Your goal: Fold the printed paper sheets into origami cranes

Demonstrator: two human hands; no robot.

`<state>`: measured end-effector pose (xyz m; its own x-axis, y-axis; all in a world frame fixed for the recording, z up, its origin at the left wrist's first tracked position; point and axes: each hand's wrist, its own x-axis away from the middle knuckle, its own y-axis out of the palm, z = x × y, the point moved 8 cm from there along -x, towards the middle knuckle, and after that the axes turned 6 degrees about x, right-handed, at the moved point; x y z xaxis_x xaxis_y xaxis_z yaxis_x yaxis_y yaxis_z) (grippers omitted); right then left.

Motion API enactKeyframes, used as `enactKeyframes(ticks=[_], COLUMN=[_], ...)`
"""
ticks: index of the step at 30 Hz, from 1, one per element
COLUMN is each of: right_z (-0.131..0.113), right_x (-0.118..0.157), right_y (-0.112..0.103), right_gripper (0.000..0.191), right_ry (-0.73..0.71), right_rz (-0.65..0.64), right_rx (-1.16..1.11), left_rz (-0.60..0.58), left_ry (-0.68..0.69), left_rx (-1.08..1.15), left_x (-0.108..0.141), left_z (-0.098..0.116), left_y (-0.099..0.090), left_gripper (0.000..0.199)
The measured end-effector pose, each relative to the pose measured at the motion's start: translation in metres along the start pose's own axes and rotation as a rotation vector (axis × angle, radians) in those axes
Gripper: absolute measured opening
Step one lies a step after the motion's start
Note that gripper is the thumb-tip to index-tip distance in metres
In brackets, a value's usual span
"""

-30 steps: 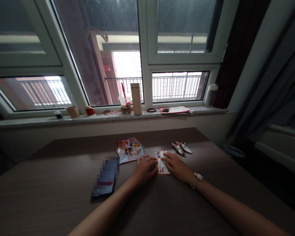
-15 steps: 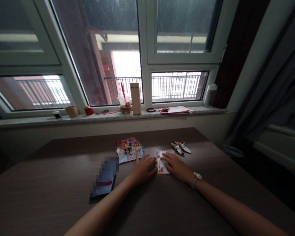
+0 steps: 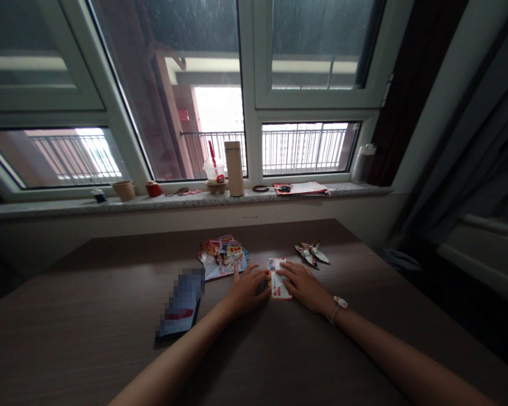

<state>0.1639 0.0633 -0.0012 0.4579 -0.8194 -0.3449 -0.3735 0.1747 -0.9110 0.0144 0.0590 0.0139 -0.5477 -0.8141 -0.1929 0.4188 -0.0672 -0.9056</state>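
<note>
Hands (image 3: 307,286) palm-down, angled inward at printed paper (image 3: 278,285).

The wood-grain tabletop (image 3: 88,338) looks smooth, with a faint sheen. Near its far edge the leaflets (image 3: 222,269) are glossy printed paper; toward its far right corner the folded shapes (image 3: 320,256) are paper, like the sheet (image 3: 280,289).

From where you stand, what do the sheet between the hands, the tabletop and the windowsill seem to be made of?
Sheet: likely paper; it looks thin, with coloured print, gloss unclear.
Tabletop: wood or wood-look laminate, satin, judging by faint streaks and soft sheen.
Windowsill: probably stone or imitation stone, from its grey speckling; polish hard to tell.
</note>
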Motion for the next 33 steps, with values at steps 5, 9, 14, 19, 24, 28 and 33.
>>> enactKeyframes(ticks=[5, 9, 14, 19, 24, 28, 33], right_z=[0.003, 0.010, 0.012, 0.015, 0.017, 0.017, 0.018], right_x=[-0.002, -0.004, -0.004, -0.002, 0.002, 0.005, 0.008], right_y=[0.001, 0.001, 0.004, 0.008, 0.006, 0.000, -0.004], right_gripper=[0.037, 0.034, 0.033, 0.049, 0.057, 0.064, 0.080], right_ry=[0.023, 0.086, 0.104, 0.096, 0.053, 0.046, 0.023], right_rz=[-0.017, -0.022, -0.072, -0.171, -0.290, -0.378, -0.415], right_rx=[-0.060, -0.126, -0.138, -0.124, -0.119, -0.129, -0.199], left_rz=[0.004, -0.028, -0.031, -0.043, -0.045, -0.037, -0.037], left_ry=[0.021, 0.013, -0.024, -0.045, -0.061, -0.058, -0.056], left_rx=[-0.025, -0.012, 0.004, 0.000, 0.001, 0.005, 0.001], left_x=[-0.004, -0.004, -0.003, -0.003, -0.004, -0.003, -0.003], left_z=[-0.004, -0.006, -0.010, -0.010, -0.012, -0.014, -0.016], left_y=[-0.003, -0.002, 0.000, 0.001, 0.002, 0.003, 0.004], left_gripper=[0.032, 0.039, 0.039, 0.039, 0.041, 0.042, 0.042])
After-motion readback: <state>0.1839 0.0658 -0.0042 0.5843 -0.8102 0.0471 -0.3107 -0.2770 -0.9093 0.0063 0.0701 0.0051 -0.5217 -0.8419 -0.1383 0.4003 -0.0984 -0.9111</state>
